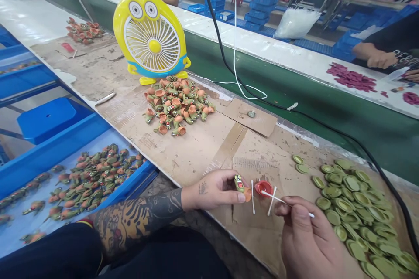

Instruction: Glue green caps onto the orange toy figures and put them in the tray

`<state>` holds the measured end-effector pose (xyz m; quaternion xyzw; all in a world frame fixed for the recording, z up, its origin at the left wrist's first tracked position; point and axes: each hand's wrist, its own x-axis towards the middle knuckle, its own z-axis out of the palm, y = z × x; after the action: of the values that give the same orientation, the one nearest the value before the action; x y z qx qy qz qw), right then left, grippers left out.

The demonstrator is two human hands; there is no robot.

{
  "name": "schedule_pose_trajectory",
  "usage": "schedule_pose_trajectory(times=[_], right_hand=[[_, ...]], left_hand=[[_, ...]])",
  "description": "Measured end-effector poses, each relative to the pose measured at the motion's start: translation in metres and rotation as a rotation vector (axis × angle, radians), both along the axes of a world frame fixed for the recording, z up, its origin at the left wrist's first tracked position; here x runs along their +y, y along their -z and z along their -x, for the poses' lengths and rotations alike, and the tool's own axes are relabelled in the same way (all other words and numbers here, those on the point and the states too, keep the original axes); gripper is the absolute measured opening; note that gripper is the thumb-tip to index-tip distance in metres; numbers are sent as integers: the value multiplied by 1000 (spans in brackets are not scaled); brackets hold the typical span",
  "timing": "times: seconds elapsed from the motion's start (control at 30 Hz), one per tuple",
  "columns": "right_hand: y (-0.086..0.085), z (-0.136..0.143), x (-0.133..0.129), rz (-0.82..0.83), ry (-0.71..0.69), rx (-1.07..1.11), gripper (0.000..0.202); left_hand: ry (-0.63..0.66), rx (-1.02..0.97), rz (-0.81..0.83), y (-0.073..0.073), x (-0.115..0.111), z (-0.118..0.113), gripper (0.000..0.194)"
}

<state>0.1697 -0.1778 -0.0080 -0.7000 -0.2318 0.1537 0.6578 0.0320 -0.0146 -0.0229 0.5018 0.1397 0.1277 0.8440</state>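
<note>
Between the thumb and fingers of my left hand (214, 192) is a small green and orange figurine (240, 185) with yellow eyes and a red mouth. My right hand (309, 226) pinches a cotton swab (278, 199), its left tip over a small red cup (262, 188) of what looks like red paint. Two more cotton swabs lie on the cardboard, one swab (252, 198) left of the cup and another swab (272, 201) at its right side. To the right of my right hand spreads a heap of green oval pieces (353, 200).
A yellow fan (154, 45) stands behind a pile of figurines (178, 102). More figurines fill a blue tray (131, 185) at left. A black cable (327, 126) runs along the back edge. Across the green divider, a person's hands (381, 57) are near dark pink pieces (350, 77).
</note>
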Motion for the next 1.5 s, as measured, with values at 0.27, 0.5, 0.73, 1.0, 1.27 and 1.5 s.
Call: schedule_pose_trajectory(times=[0.27, 0.5, 0.73, 1.0, 1.27, 1.5], right_hand=[[-1, -15, -29, 459, 235, -100, 48], [28, -35, -57, 716, 81, -533, 46], [40, -36, -61, 612, -48, -790, 41], [26, -100, -58, 993, 287, -814, 58], [23, -90, -60, 858, 223, -465, 51], [32, -62, -78, 301, 61, -11, 41]], left_hand=[[-8, 19, 11, 0, 0, -1, 48], [-4, 39, -8, 2, 0, -2, 50], [10, 35, -78, 4, 1, 1, 49], [0, 21, -113, 2, 1, 1, 49], [-14, 15, -106, 4, 0, 2, 49], [1, 47, -141, 1, 0, 3, 50]])
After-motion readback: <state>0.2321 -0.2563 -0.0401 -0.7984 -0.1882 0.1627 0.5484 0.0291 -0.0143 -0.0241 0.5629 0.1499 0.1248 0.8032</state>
